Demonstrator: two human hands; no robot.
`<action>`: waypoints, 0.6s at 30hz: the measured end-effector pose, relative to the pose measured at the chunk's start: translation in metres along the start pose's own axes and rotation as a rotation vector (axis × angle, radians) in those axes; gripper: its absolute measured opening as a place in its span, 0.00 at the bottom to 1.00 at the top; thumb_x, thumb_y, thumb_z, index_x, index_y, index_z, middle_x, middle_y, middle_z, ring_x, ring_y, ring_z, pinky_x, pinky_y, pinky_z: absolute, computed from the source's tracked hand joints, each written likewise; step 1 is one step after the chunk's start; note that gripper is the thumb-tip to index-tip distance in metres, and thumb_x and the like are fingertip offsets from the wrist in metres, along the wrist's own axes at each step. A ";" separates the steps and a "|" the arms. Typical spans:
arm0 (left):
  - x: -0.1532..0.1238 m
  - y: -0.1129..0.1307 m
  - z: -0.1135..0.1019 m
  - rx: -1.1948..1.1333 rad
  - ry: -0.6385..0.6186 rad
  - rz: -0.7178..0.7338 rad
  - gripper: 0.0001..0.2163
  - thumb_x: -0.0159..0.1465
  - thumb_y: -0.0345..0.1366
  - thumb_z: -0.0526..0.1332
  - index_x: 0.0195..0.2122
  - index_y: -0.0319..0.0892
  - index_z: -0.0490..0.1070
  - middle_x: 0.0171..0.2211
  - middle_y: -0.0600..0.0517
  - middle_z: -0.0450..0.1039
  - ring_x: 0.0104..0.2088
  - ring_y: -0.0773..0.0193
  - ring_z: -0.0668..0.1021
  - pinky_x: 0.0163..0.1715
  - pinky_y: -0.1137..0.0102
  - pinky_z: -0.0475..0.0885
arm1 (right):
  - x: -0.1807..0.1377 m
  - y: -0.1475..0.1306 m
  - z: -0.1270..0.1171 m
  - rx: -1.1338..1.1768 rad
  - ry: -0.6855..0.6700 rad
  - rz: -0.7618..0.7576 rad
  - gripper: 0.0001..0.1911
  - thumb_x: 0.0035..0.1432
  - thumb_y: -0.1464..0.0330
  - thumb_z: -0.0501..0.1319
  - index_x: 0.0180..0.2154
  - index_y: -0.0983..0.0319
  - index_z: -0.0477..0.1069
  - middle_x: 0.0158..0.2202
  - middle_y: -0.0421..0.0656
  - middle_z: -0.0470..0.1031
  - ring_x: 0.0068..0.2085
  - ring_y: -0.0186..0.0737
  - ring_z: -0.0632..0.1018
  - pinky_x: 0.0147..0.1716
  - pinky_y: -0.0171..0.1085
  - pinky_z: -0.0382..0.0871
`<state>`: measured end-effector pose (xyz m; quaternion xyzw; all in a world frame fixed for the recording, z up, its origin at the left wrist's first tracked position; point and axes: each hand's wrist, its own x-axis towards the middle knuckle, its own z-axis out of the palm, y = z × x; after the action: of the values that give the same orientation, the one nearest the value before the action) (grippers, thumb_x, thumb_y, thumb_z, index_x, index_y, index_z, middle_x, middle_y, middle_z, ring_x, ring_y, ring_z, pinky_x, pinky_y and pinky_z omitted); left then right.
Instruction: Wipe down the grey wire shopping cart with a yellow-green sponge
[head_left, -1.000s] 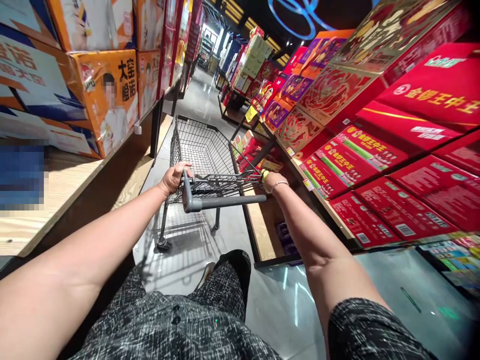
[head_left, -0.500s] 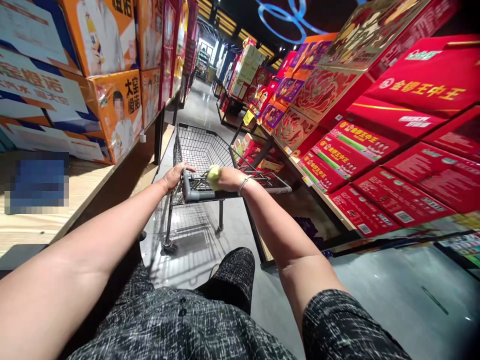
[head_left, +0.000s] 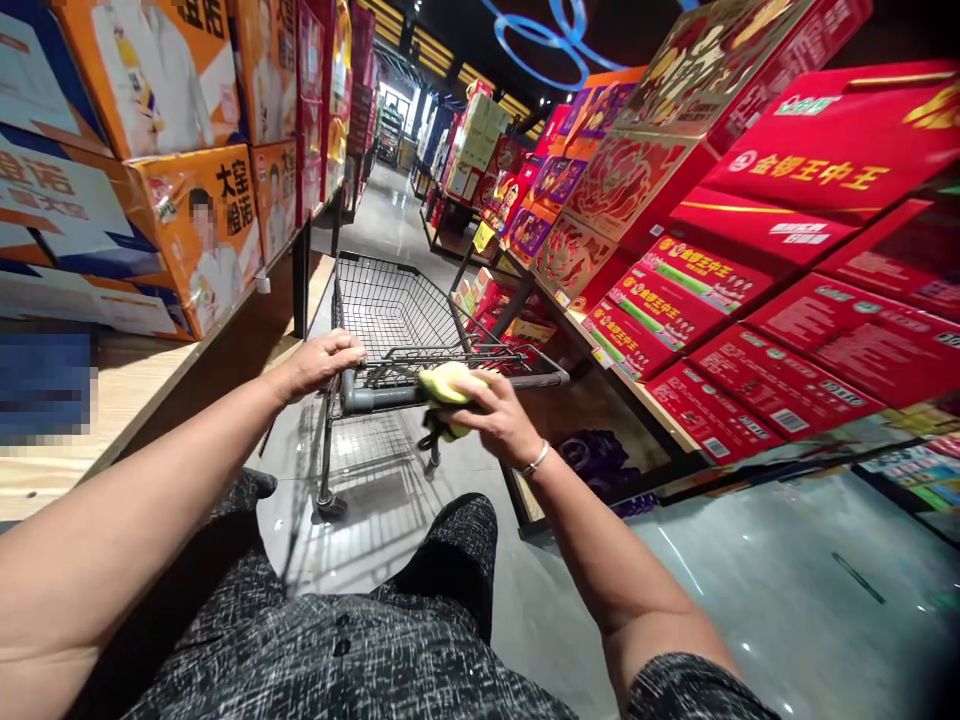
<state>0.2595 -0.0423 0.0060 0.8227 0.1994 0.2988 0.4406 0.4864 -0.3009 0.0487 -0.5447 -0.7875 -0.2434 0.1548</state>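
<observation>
My right hand (head_left: 499, 412) is closed around a crumpled yellow-green cloth (head_left: 448, 384) with a dark part and a small black loop dangling below. The cloth is at the grey handle bar of a black wire shopping cart (head_left: 382, 400), covering part of it. At the cart's left rear corner is my left hand (head_left: 324, 360), its fingers curled together over the rim beside the handle. The fingertips are partly hidden there. The wire basket stretches away from me, with a folded wire flap near the handle.
Orange drink cartons (head_left: 202, 235) are stacked on a wooden shelf (head_left: 142, 400) at left. Red boxes (head_left: 795, 170) fill the sloping-looking display at right, whose wooden edge (head_left: 637, 385) runs close to the cart. A grey-floored aisle (head_left: 379, 205) leads ahead between the shelves.
My right hand has moved toward me and turned, so more of the cloth shows. My left hand has shifted left and its fingers, stretched out before, are now curled. The view has shifted slightly.
</observation>
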 end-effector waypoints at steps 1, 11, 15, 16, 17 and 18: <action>0.001 0.000 -0.002 0.000 -0.011 -0.016 0.25 0.57 0.61 0.58 0.31 0.41 0.75 0.42 0.48 0.74 0.44 0.53 0.76 0.51 0.61 0.70 | -0.020 0.018 -0.001 -0.039 0.024 0.095 0.12 0.64 0.70 0.60 0.41 0.47 0.81 0.56 0.38 0.70 0.59 0.43 0.63 0.58 0.44 0.63; -0.003 0.078 -0.007 0.529 0.002 -0.020 0.24 0.63 0.51 0.52 0.55 0.44 0.72 0.55 0.48 0.73 0.53 0.51 0.76 0.54 0.61 0.69 | -0.095 0.110 -0.030 -0.315 -0.083 1.102 0.18 0.55 0.74 0.55 0.41 0.54 0.80 0.57 0.44 0.68 0.49 0.49 0.67 0.45 0.45 0.65; -0.021 0.127 0.030 0.766 -0.143 0.079 0.27 0.68 0.52 0.49 0.60 0.40 0.66 0.56 0.43 0.72 0.54 0.50 0.75 0.54 0.59 0.69 | -0.040 0.074 -0.026 -0.108 -0.119 0.924 0.21 0.51 0.76 0.57 0.43 0.54 0.80 0.50 0.47 0.71 0.44 0.46 0.70 0.44 0.43 0.67; -0.024 0.134 0.041 0.825 -0.166 0.098 0.26 0.68 0.52 0.50 0.59 0.39 0.67 0.55 0.42 0.72 0.53 0.49 0.75 0.53 0.58 0.70 | -0.022 0.063 -0.027 -0.005 -0.136 0.793 0.22 0.50 0.77 0.57 0.44 0.54 0.80 0.49 0.46 0.72 0.44 0.45 0.70 0.45 0.42 0.67; -0.026 0.138 0.050 0.871 -0.181 0.116 0.25 0.68 0.51 0.51 0.57 0.38 0.68 0.53 0.41 0.73 0.52 0.49 0.76 0.51 0.59 0.70 | -0.003 0.053 -0.027 0.100 -0.135 0.660 0.24 0.49 0.79 0.57 0.44 0.54 0.79 0.49 0.44 0.73 0.45 0.44 0.71 0.47 0.41 0.67; -0.027 0.140 0.059 0.915 -0.197 0.118 0.24 0.68 0.51 0.51 0.55 0.38 0.69 0.51 0.40 0.75 0.50 0.48 0.77 0.49 0.59 0.71 | 0.016 0.044 -0.027 0.192 -0.116 0.545 0.26 0.48 0.80 0.57 0.45 0.54 0.79 0.50 0.43 0.73 0.47 0.43 0.71 0.48 0.41 0.67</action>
<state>0.2880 -0.1684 0.0896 0.9667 0.2208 0.1253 0.0318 0.5212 -0.2906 0.0892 -0.7319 -0.6391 -0.0857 0.2203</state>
